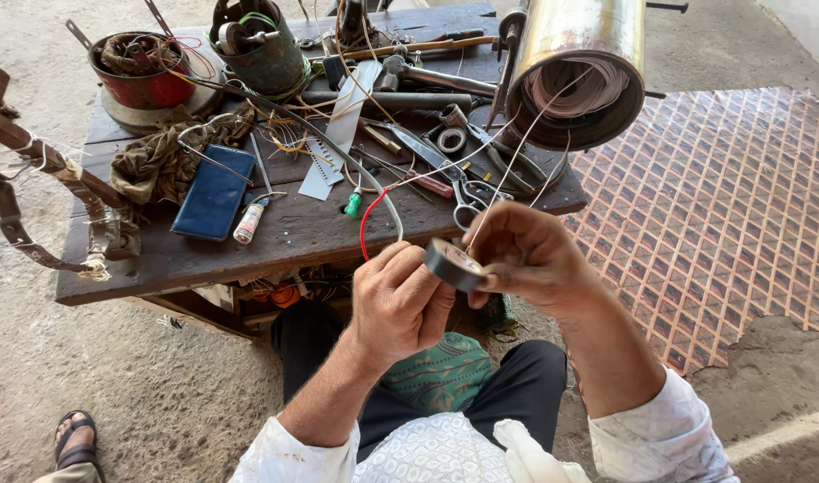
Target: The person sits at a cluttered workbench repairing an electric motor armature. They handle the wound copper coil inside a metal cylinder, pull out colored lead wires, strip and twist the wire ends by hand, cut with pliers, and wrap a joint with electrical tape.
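Head camera looks down and both hands meet at lower centre of the frame: the left hand (399, 300) is curled tight around the end of a grey cable (338, 148) with a red wire (367, 224) looping out, while the right hand (526, 255) pinches a dark roll of tape (452, 265) between thumb and fingers, pressed against the left fingertips. Thin pale wires (508, 165) run taut from the fingers up to the metal cylinder (578, 76) at upper right. Risky, I'd say: a tug could snap or tangle those strands, and the roll could slip from that pinch. Behind, a worn wooden table (293, 234) crowded with scissors (470, 197), a blue wallet (215, 192), a red pot (141, 72). Bare concrete ground, patterned mat (722, 206) at right, a sandalled foot (74, 438) lower left.
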`<move>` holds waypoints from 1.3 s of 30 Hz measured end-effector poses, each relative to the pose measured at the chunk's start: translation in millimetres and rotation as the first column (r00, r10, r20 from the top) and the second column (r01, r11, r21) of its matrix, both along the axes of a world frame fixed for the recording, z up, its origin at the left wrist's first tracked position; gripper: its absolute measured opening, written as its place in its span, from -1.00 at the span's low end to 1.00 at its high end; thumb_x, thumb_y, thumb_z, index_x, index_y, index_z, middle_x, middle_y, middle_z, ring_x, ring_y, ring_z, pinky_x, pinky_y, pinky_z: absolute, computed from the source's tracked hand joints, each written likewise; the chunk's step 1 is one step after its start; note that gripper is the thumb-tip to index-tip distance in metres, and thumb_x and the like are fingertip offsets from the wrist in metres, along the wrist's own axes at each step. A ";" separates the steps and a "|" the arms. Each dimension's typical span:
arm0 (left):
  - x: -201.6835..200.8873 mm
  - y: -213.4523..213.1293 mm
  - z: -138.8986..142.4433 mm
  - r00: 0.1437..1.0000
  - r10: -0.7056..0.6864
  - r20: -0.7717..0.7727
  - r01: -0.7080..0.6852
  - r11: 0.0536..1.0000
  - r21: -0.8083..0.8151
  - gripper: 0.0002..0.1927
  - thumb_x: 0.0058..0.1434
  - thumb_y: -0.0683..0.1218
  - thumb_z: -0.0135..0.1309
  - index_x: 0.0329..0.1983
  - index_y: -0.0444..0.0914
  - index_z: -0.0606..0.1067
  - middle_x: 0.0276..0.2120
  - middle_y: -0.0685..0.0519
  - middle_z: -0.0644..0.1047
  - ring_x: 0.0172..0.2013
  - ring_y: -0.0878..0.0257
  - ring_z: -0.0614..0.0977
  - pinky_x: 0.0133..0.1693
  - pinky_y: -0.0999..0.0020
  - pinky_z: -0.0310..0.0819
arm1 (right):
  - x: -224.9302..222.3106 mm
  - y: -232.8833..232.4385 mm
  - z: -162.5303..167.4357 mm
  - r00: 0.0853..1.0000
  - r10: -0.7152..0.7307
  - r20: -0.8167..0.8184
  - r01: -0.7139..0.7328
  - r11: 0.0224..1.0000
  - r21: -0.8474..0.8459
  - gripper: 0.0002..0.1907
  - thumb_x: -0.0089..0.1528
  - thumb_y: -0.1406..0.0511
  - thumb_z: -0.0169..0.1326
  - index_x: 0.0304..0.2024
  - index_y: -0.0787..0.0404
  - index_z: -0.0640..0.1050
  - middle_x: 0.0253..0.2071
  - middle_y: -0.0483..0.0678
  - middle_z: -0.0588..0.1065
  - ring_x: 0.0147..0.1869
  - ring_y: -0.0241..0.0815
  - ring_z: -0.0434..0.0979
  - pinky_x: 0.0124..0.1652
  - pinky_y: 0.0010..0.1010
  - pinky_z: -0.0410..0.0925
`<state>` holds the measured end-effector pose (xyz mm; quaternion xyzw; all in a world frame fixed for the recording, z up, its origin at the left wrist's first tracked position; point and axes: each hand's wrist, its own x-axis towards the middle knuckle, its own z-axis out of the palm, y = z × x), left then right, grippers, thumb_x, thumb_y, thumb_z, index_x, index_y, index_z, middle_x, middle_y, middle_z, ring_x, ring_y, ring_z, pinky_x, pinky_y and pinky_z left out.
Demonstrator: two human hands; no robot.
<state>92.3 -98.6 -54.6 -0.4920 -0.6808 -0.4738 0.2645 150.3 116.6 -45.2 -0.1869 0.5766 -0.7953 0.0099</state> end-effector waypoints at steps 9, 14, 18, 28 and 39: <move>-4.3 5.0 8.4 1.000 0.000 -0.003 0.000 0.999 0.032 -0.82 0.17 -0.27 0.20 -0.15 -0.36 0.56 -0.39 0.00 0.51 -0.42 0.07 0.55 -0.35 0.21 0.46 | -20.0 -48.0 3.3 0.736 -0.541 -0.408 0.675 0.631 0.382 -0.60 0.30 0.33 0.08 0.16 0.38 0.49 0.12 0.06 0.51 0.15 -0.18 0.55 0.12 -0.34 0.44; -6.8 -1.6 14.2 0.988 -0.063 0.142 0.060 0.998 0.029 -0.87 0.25 -0.24 0.20 -0.16 -0.34 0.55 -0.39 -0.01 0.51 -0.41 0.06 0.55 -0.32 0.21 0.44 | -22.4 -10.3 14.2 0.950 -0.169 -0.263 0.238 0.936 0.258 -0.70 0.50 0.26 0.00 0.07 0.38 0.61 0.08 0.07 0.60 0.25 -0.13 0.57 0.26 -0.34 0.41; -14.7 -12.0 19.6 0.891 -0.258 0.374 0.289 0.957 -0.029 -0.86 0.31 -0.20 0.19 -0.13 -0.37 0.54 -0.40 -0.04 0.51 -0.40 0.06 0.56 -0.35 0.25 0.43 | -16.1 9.8 20.8 0.898 -0.019 -0.439 0.290 0.776 0.560 -0.73 0.42 0.31 0.04 0.11 0.32 0.57 0.06 0.08 0.59 0.09 -0.12 0.65 0.05 -0.37 0.48; -11.0 -6.7 20.9 0.996 -0.054 0.074 0.056 0.998 -0.013 -0.87 0.25 -0.21 0.24 -0.18 -0.32 0.56 -0.46 0.02 0.47 -0.47 0.09 0.51 -0.38 0.21 0.40 | 5.1 -7.0 0.0 0.972 -0.218 -0.085 0.233 0.937 0.260 -0.81 0.42 0.40 0.09 -0.02 0.44 0.62 -0.33 -0.04 0.51 -0.31 -0.33 0.47 -0.34 -0.53 0.31; 1.9 1.3 15.7 1.000 0.009 0.012 -0.008 0.994 -0.107 -0.83 0.19 -0.24 0.19 -0.15 -0.30 0.53 -0.36 0.02 0.54 -0.38 0.07 0.59 -0.37 0.22 0.46 | 5.3 -19.9 8.2 0.905 -0.295 -0.305 0.369 0.902 0.224 -0.67 0.34 0.27 0.23 0.05 0.35 0.53 -0.15 0.01 0.55 -0.15 -0.31 0.53 -0.20 -0.53 0.40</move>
